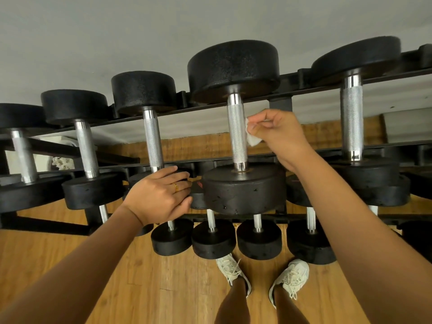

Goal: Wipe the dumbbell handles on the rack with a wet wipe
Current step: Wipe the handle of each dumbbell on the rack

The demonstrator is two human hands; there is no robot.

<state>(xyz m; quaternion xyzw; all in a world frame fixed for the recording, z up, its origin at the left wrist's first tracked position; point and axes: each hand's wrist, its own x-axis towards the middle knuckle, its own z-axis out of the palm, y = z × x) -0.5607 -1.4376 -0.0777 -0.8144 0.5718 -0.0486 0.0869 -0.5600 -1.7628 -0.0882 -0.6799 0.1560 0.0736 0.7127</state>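
The right hand is pinching a white wet wipe against a knurled dumbbell handle on the rack; the left hand, its grip loosely apart, is resting on a neighbouring dumbbell's weight.

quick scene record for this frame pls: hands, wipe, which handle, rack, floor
right hand: holds the wet wipe against the right side of a dumbbell handle
left hand: rests on the near weight of the neighbouring dumbbell, holds nothing
rack: black, two tiers; smaller dumbbells on the lower tier
floor: wood planks, person's pale sneakers visible
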